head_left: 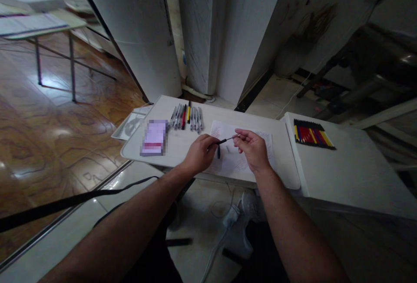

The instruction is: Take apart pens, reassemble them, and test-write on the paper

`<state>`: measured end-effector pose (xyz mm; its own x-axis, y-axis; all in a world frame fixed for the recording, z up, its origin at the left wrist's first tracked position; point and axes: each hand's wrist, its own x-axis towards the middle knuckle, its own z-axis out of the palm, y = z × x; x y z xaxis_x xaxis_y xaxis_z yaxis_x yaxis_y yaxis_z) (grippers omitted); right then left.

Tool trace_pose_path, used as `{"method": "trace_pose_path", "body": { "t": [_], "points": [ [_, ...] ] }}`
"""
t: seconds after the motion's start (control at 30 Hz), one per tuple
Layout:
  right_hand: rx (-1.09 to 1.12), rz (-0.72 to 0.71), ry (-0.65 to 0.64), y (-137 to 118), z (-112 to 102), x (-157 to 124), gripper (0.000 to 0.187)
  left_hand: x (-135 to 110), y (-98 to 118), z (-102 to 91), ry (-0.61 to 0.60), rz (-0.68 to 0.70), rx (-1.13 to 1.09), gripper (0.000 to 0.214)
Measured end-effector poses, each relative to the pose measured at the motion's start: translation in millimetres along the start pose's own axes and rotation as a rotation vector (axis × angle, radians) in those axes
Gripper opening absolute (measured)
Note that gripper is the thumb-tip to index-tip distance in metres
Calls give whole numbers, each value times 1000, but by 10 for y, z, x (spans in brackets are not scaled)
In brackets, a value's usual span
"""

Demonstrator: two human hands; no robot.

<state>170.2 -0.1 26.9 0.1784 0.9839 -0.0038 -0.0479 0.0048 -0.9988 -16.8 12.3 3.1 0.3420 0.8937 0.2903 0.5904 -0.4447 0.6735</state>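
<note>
Above the written-on paper [234,161], my left hand [202,150] is closed on the black part of a pen [222,141]. A thin rod, which looks like a pen refill [231,137], runs from that black part to my right hand [252,147]. The fingertips of my right hand pinch its far end. Under the pen, a short black piece [218,151] that looks like a pen cap lies on the paper. To the left, several clear pens [196,119] lie in a row with a red pen [183,116] and a yellow pen [189,111].
A phone [154,137], its screen blurred, lies on the left of the small white table [182,146]. On the adjoining white surface [355,170] at right sits a row of black, red and yellow pens [314,134]. A power strip [231,215] with cables lies on the floor.
</note>
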Motion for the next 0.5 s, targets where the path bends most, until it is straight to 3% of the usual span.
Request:
{"method": "trace_pose_path", "body": {
  "t": [0.5],
  "points": [
    [42,-23,20,50,58,-15,22,-19,12,5,15,55,-16,22]
  ]
}}
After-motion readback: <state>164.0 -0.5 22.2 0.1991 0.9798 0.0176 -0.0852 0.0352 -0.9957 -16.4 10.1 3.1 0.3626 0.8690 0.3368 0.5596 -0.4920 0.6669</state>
